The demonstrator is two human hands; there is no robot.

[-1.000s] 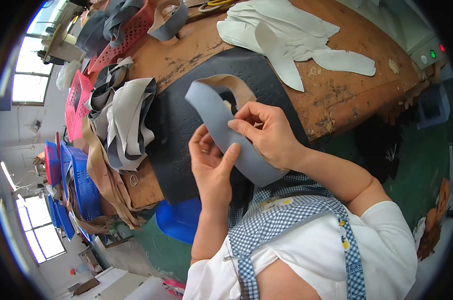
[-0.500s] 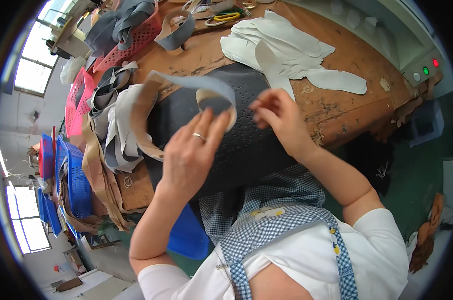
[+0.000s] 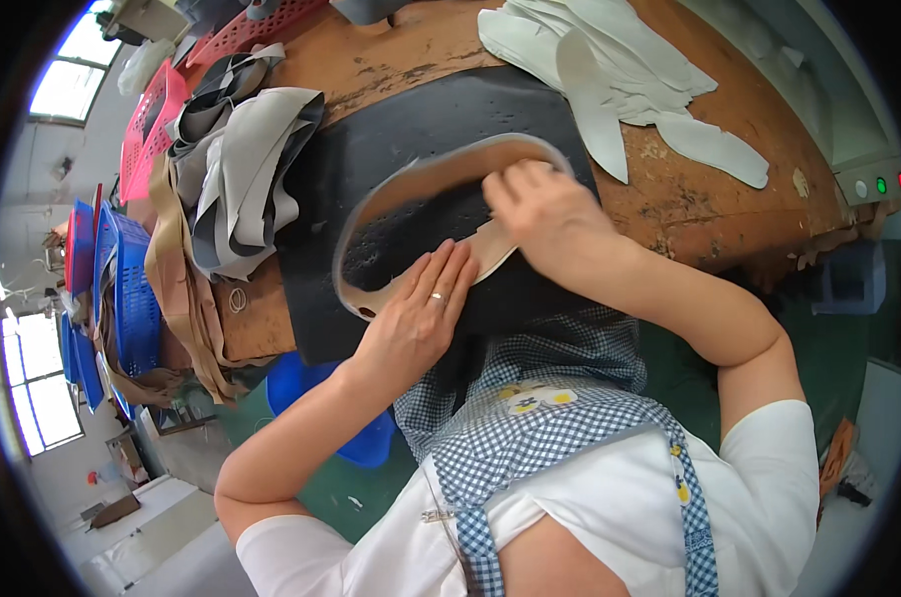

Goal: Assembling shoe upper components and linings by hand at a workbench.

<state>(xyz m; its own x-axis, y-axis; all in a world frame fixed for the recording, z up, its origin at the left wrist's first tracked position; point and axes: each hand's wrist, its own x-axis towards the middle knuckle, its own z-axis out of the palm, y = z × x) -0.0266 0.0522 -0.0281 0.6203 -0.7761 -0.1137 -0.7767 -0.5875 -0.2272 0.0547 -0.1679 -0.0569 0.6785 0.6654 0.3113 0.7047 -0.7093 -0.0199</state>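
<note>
A long grey strip with a tan inner face (image 3: 396,199) stands on edge in a loop on the black mat (image 3: 316,333) in front of me. My left hand (image 3: 416,308) lies on the near side of the loop with its fingers stretched flat over it. At the loop's right end, my right hand (image 3: 550,214) has its fingers curled on the strip; the fingertips are partly hidden and slightly blurred. A small dark spot shows on the strip beside my left hand.
White cut pieces (image 3: 610,75) lie in a pile at the far right of the brown table (image 3: 689,219). Grey and whitish strips (image 3: 247,189) are heaped on the left, with tan strips (image 3: 177,269) hanging over the edge. Pink (image 3: 150,124) and blue baskets (image 3: 135,289) stand further left.
The strip, held up and curled before, now rests as a wide loop on the mat. My right hand has come left onto it; my left hand has moved down and flattened.
</note>
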